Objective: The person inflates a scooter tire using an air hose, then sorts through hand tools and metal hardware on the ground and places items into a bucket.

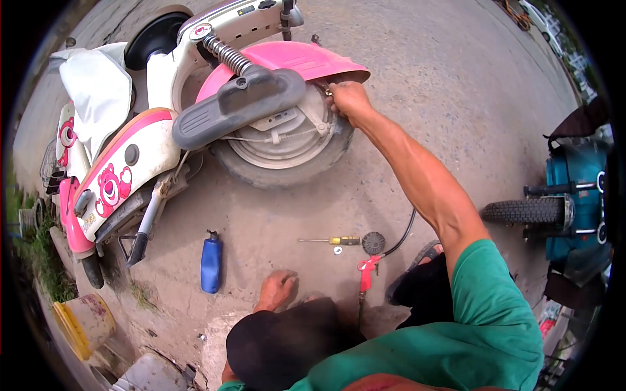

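Note:
My right hand (349, 101) reaches to the rear wheel (287, 174) of a pink and white scooter lying on its side. Under the edge of the pink mudguard (297, 57), its fingers pinch a small brass-coloured piece (328, 92) beside the wheel hub. Down by my knee hangs my left hand (276, 290), fingers loosely bent and slightly blurred, with nothing visible in it. On the ground between my hands lie a screwdriver (342, 240) with a yellow handle, a small whitish round piece (337, 250) and a red air inflator gun (366, 274) with a round gauge (373, 243) and black hose.
A blue bottle (211, 262) lies left of the screwdriver. The scooter's kickstand (147, 225) sticks out toward me. A yellow-rimmed bucket (85, 322) sits at lower left. Another vehicle's tyre (521, 210) with teal bodywork (577, 225) is at right.

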`<state>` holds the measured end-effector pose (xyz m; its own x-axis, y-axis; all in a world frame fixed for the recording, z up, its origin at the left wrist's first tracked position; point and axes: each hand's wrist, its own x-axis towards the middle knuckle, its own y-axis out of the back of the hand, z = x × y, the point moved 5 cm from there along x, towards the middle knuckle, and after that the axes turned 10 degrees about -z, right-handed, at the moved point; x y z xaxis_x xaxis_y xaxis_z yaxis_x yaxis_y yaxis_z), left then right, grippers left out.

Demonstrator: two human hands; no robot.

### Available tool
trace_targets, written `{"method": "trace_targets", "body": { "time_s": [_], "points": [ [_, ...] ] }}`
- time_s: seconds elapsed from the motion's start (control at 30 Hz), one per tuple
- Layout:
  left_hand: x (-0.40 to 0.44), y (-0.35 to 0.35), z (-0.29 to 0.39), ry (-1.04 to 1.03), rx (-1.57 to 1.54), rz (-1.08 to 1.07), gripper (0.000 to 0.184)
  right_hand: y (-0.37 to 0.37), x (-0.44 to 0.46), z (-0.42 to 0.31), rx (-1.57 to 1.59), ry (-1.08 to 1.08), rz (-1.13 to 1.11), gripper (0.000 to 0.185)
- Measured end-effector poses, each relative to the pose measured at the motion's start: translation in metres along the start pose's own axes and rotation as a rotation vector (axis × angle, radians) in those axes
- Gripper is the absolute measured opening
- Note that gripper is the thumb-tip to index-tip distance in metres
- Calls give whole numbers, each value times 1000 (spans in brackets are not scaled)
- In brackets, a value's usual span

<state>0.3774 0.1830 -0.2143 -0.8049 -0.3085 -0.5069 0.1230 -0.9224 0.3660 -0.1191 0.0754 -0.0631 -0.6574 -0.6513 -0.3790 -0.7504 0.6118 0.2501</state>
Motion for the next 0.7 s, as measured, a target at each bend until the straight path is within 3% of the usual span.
{"method": "trace_targets", "body": {
  "time_s": [0.13,0.23,0.43,0.53,0.7],
  "points": [
    [0,1,3,5,1,-5,28,-3,4,-2,3,23,37,22],
    [1,0,2,1,6,-8,28,-5,14,9,302,-69,14,23],
    [1,-1,-1,-9,20,1,29,-3,7,1,-13,79,-45,26],
    [1,-2,-1,-10,21,6,29,-7,-5,-4,77,81,-19,28],
    [2,-3,2,-8,7,-4,29,-6,4,1,228,-106,-54,28]
  ]
}}
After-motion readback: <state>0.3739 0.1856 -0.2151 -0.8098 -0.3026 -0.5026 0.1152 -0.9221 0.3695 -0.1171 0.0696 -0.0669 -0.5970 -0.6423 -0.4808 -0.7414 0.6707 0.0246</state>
